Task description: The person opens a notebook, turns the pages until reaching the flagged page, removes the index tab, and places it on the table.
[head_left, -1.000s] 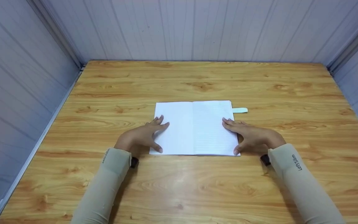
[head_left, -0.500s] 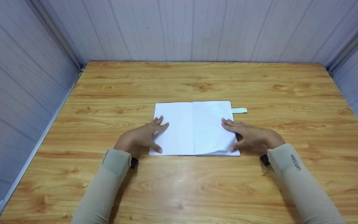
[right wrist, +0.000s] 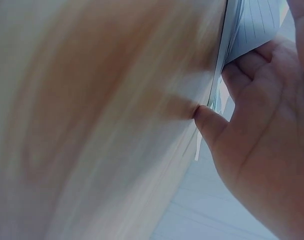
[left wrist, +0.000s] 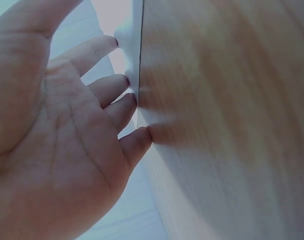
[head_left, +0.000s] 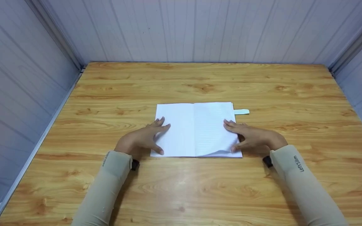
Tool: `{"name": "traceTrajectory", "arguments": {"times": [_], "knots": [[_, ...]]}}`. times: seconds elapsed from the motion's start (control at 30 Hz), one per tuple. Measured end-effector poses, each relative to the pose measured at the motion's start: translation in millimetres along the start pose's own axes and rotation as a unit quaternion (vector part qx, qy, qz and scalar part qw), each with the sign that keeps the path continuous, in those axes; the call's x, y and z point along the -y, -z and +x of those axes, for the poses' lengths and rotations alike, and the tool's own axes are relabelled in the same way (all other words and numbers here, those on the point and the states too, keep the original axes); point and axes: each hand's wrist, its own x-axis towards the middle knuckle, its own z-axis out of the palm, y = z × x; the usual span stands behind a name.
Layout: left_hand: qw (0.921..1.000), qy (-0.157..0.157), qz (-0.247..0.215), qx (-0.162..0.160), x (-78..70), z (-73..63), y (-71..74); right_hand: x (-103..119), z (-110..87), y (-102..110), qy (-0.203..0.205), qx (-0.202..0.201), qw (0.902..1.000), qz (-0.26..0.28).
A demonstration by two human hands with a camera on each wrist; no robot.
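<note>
An open notebook (head_left: 181,131) lies flat on the table in the head view, its left page plain white and its right page (head_left: 211,125) faintly lined. A pale green strip (head_left: 241,111) sticks out past its right edge. My left hand (head_left: 145,136) rests on the left page's outer edge, fingers and thumb spread. Across the outer edge of the right page, my right hand (head_left: 253,136) rests with its fingers extended and its thumb at the lower corner, where the page bulges up. In the right wrist view, that raised lined page (right wrist: 254,27) stands beside my fingers (right wrist: 236,82).
The wood-grain table (head_left: 181,188) runs around the notebook on all sides. Pale panel walls (head_left: 181,31) stand behind it and at both sides. A dark wrist device (head_left: 135,164) shows under the left sleeve, with another (head_left: 267,161) at the right.
My right thumb has slid inward and slightly up, and the lower right corner of the top page has lifted into a curl. The left hand has stayed in place.
</note>
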Motion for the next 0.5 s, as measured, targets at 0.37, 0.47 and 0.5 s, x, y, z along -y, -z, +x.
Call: {"name": "traceTrajectory", "arguments": {"times": [0.37,0.47,0.5], "knots": [[0.9989,0.021,0.040,-0.011,-17.0,-4.4,3.4,-0.5,-1.4,1.7,0.005,0.000,1.0000,-0.003],[0.9982,0.016,0.057,-0.013,-22.3,-4.7,6.7,-1.4,-1.5,1.4,0.012,-0.003,0.9999,-0.002],[0.9978,0.014,0.062,-0.014,-23.9,-4.6,7.7,-1.6,-1.3,1.3,0.014,-0.003,0.9999,0.000]]}}
